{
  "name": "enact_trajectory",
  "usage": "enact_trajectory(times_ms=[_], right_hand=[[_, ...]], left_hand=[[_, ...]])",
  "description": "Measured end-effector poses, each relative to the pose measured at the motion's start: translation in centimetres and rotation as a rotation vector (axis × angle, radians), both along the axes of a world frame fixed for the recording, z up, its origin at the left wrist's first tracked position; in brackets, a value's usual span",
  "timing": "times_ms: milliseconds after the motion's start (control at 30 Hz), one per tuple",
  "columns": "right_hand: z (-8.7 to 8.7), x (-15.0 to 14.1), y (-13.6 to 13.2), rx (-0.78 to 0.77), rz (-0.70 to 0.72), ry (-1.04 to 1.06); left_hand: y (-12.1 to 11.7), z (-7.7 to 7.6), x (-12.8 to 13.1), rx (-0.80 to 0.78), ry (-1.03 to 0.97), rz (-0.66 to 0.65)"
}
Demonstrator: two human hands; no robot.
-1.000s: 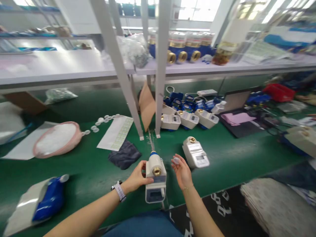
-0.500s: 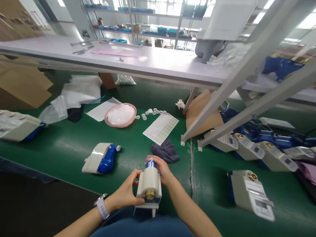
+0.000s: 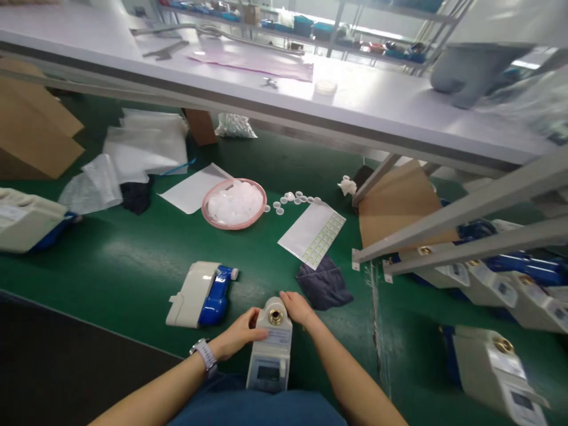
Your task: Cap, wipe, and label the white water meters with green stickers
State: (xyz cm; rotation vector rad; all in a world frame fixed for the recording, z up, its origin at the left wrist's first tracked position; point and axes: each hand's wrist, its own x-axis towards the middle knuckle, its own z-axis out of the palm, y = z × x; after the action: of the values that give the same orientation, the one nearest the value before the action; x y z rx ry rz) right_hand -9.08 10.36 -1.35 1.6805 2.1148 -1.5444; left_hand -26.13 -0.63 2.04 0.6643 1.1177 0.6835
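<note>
A white water meter (image 3: 271,346) with a brass port on top stands at the near edge of the green table (image 3: 133,260). My left hand (image 3: 237,337), a watch on its wrist, grips the meter's left side. My right hand (image 3: 296,306) is closed on the far upper end of the same meter. Its small display faces me. Another meter (image 3: 202,294), white with a blue body, lies on its side just to the left.
A pink bowl (image 3: 234,204) of clear caps, loose caps (image 3: 290,198), a label sheet (image 3: 313,232) and a dark cloth (image 3: 325,286) lie ahead. More meters (image 3: 497,367) sit at right under slanted grey frame bars (image 3: 461,222). A white shelf (image 3: 310,100) overhangs. Cardboard (image 3: 35,130) and bags lie left.
The view swung left and down. My right hand, which held a small clear cap apart from the meter, came onto the meter's far end. The meter now rests lower, nearer my lap.
</note>
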Motion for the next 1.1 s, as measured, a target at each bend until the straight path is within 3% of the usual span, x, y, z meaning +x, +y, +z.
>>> enact_trajectory(times_ms=[100,200,367,433,533,633,733,900,967,1000,1100], right_hand=[[0.3,-0.8,4.5,0.15,0.003,-0.03],[0.5,-3.6,11.1,0.322,-0.023,-0.064],[-0.7,-9.9,21.7,0.475,0.014,-0.154],[-1.7,-11.8,24.3,0.468,0.059,-0.174],[-3.3,-13.1,25.9,0.456,0.1,-0.167],[-3.9,-12.9,24.9,0.473,0.1,-0.115],[-2.7,-10.9,21.6,0.455,0.061,-0.047],[3.3,-3.4,10.7,0.287,-0.007,0.16],[5.8,-0.1,5.5,0.012,-0.122,0.475],[6.8,1.1,3.2,-0.075,-0.155,0.529],[8.3,2.6,-1.7,-0.182,-0.196,0.56]], left_hand=[[0.6,-1.5,-0.2,-0.081,0.002,0.031],[0.8,-2.7,-0.1,-0.052,-0.006,0.081],[1.0,-2.3,-0.2,-0.066,-0.038,0.131],[1.1,-1.9,-0.5,-0.089,-0.031,0.12],[1.4,-1.6,-0.8,-0.103,0.014,0.108],[1.4,-1.6,-0.9,-0.086,0.077,0.095],[1.3,-1.8,-0.8,-0.08,0.077,0.086],[1.1,-2.4,-0.7,-0.034,0.108,0.06],[1.0,-2.7,-0.6,-0.04,0.09,0.061],[0.9,-2.8,-0.5,-0.047,0.082,0.066],[0.8,-2.7,-0.3,-0.046,0.094,0.075]])
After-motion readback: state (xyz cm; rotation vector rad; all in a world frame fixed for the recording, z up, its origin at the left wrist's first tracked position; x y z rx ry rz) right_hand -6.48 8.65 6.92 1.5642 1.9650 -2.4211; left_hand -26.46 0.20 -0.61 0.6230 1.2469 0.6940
